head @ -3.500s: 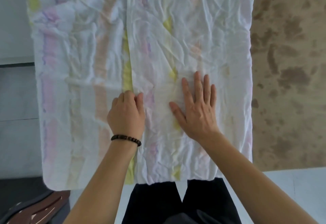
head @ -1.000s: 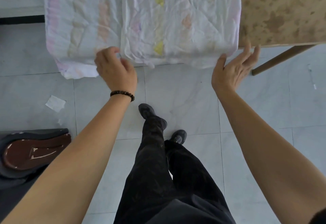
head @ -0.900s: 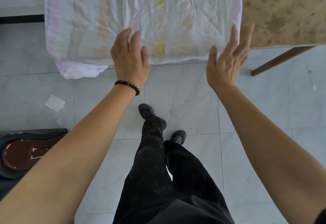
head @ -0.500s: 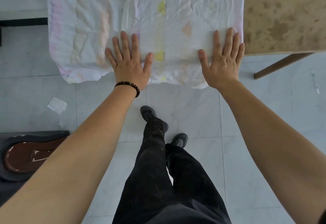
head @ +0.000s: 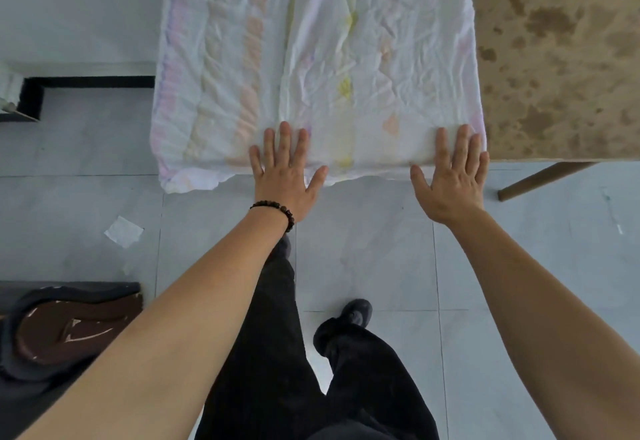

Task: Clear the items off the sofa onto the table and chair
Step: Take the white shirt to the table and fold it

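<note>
The folded pastel-striped blanket [head: 346,59] lies on the mottled brown table [head: 561,59], its near edge hanging slightly over. The left hand [head: 285,176] (a bead bracelet [head: 275,209] on its wrist) and the right hand [head: 452,180] lie flat on that edge, fingers straight, both grips released.

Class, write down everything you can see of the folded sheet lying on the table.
The sheet is thin, crinkled white fabric with faded pink, orange and yellow stripes, folded so one layer overlaps another. It lies flat on the mottled brown table, its near edge drooping over the front. The left hand and right hand press flat on that edge, fingers straight.
</note>
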